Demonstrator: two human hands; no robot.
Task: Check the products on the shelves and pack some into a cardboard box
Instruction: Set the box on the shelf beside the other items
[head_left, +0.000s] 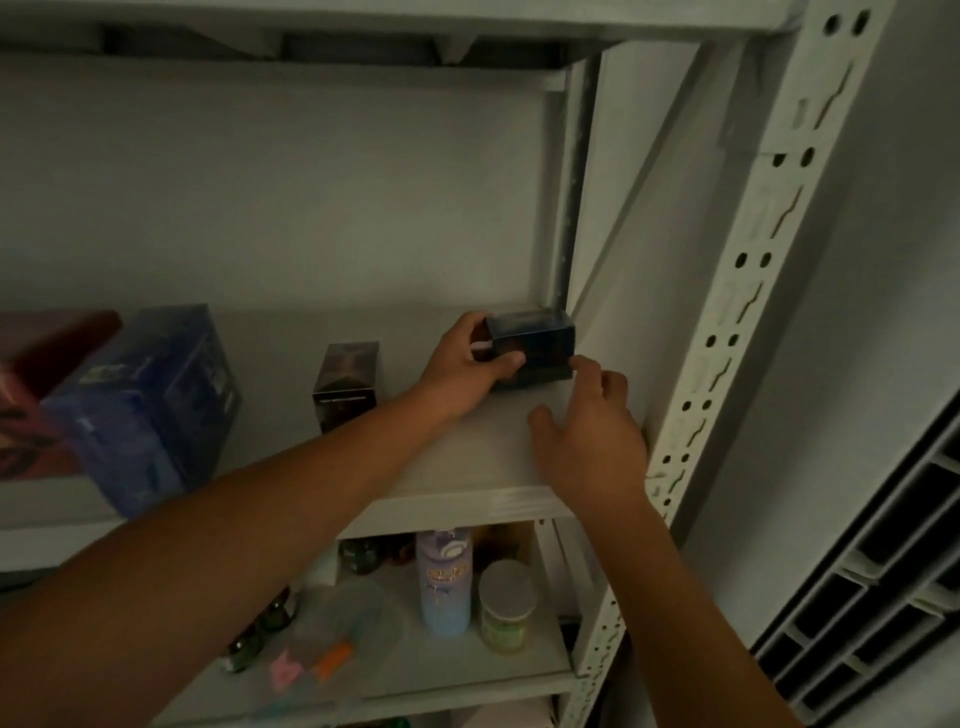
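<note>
A small dark box sits at the back right corner of the white shelf. My left hand grips its left end, fingers over the top and thumb on the front. My right hand hovers just in front of and below the box with fingers relaxed, its fingertips near the box's lower right corner. A second small dark box stands upright to the left. No cardboard box is in view.
A large blue box and a red box stand at the shelf's left. The shelf below holds a pale bottle, a jar with a grey lid, small dark bottles and coloured bits. A perforated white upright frames the right side.
</note>
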